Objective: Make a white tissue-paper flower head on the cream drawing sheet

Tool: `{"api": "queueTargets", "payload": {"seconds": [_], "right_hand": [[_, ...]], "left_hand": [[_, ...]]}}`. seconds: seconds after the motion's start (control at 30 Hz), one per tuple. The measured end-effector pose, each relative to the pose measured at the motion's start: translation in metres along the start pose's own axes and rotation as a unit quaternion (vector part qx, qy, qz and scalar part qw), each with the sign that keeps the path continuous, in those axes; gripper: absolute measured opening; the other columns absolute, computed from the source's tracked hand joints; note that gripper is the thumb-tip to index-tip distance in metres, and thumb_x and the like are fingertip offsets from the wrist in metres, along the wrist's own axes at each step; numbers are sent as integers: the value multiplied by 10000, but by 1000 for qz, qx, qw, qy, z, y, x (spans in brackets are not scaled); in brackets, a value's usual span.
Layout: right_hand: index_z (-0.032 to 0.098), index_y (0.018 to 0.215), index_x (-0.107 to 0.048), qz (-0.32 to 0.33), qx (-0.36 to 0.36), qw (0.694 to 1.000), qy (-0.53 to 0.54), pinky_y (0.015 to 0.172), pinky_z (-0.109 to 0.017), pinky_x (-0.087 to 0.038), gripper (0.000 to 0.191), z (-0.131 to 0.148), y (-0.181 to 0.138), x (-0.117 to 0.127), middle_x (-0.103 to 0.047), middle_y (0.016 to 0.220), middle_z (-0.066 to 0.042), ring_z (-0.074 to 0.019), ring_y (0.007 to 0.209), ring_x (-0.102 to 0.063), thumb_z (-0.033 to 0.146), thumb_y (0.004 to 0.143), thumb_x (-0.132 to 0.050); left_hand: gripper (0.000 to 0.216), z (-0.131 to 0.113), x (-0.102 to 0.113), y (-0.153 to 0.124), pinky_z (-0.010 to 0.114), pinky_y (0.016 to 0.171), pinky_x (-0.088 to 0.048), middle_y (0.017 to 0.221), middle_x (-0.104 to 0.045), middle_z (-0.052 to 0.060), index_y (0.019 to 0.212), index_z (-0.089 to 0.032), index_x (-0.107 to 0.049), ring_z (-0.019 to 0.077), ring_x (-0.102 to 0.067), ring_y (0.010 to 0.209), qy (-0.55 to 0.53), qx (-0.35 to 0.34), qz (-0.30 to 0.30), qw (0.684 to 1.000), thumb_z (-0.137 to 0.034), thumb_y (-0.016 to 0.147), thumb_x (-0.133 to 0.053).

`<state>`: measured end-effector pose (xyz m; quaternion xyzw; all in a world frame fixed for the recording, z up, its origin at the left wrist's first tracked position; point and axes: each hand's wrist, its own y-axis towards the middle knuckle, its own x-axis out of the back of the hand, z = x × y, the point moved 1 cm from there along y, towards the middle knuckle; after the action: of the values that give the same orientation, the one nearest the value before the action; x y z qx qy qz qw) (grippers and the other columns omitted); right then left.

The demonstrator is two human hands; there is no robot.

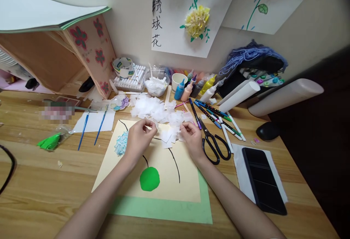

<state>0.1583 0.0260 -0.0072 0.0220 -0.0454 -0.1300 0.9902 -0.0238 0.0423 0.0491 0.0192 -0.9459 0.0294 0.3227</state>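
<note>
My left hand (141, 137) is closed in a pinch above the cream paper sheet (180, 191), with a small white paper piece at its fingertips. Opposite it, my right hand (191, 139) is also pinched, its fingertips on the edge of a white paper piece. Between the hands lie several loose white paper squares (167, 138), in front of a larger heap of white paper pieces (149, 107). The sheet bears black drawn curves, a green clay disc (150, 178) and a pale blue ruffled clump (121, 144), partly hidden by my left wrist. Green paper (161, 209) lies underneath.
Black-handled scissors (212, 140) and scattered marker pens (218, 116) lie right of my right hand. Farther right is a black paint case (264, 178). Paint bottles (187, 92), a tub of white paste (156, 85) and a tape roll (123, 67) stand behind. Two paintbrushes (101, 125) lie left.
</note>
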Motion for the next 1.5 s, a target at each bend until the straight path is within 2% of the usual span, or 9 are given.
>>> {"api": "queueTargets", "payload": {"seconds": [0.2,0.37,0.57,0.8,1.0,1.13,1.2,1.33,1.5], "right_hand": [[179,742,-544,-100,2,995,27,560,-228,-398,194,-2,3,6,-519,688,17,-121,634,-490,367,787,-564],[182,765,-540,-150,-6,988,42,577,-235,-398,209,-6,7,10,-530,697,17,-125,643,-502,388,792,-562],[186,783,-549,-135,-3,990,46,593,-242,-397,211,-7,9,9,-546,710,18,-132,658,-511,396,797,-558],[183,783,-528,-137,-4,989,56,586,-236,-388,209,-8,9,10,-515,705,20,-129,656,-495,390,809,-546],[180,776,-538,-125,-2,991,42,622,-251,-417,209,-6,11,9,-534,713,10,-137,672,-511,386,809,-548],[179,766,-561,-77,12,997,25,626,-256,-438,206,-2,10,6,-574,717,0,-145,676,-535,381,808,-554],[179,771,-579,-47,14,999,20,597,-251,-437,204,0,9,5,-592,723,-5,-144,660,-541,379,808,-559],[183,793,-595,-29,5,999,40,542,-238,-426,211,2,8,5,-602,730,-5,-129,607,-535,390,809,-559],[185,758,-571,-31,9,998,53,525,-227,-427,216,1,8,4,-573,695,16,-116,583,-526,372,722,-672]], "left_hand": [[171,-8,6,41,270,589,-382,778,-677,45,743,-177,-648,197,-601,719,215,-56,53,973,-274,770,-510],[222,-24,-3,49,301,681,-427,987,-633,98,975,-163,-634,240,-587,914,295,-130,17,946,-220,833,-473],[294,-32,-43,51,311,766,-445,1067,-554,87,1069,-217,-617,241,-532,1006,273,-278,161,907,-245,777,-624],[65,-26,-58,67,302,706,-433,874,-616,83,779,-168,-664,233,-572,871,226,-249,192,922,-153,733,-621],[165,-27,-45,66,249,642,-443,814,-673,46,897,-163,-658,158,-603,719,114,-207,187,953,-275,812,-571],[369,-32,-47,63,219,598,-446,727,-674,24,1089,-137,-628,134,-600,648,-1,-193,248,949,-331,775,-618],[344,-33,-49,61,226,604,-435,707,-675,27,1030,-136,-666,137,-589,644,-43,-195,262,944,-325,744,-645],[207,-33,-54,58,240,609,-420,708,-691,41,719,-154,-704,146,-581,650,-38,-200,225,953,-345,748,-629],[256,-35,-57,58,228,578,-450,714,-708,49,745,-141,-709,157,-619,656,-11,-179,244,953,-357,784,-576]]}}
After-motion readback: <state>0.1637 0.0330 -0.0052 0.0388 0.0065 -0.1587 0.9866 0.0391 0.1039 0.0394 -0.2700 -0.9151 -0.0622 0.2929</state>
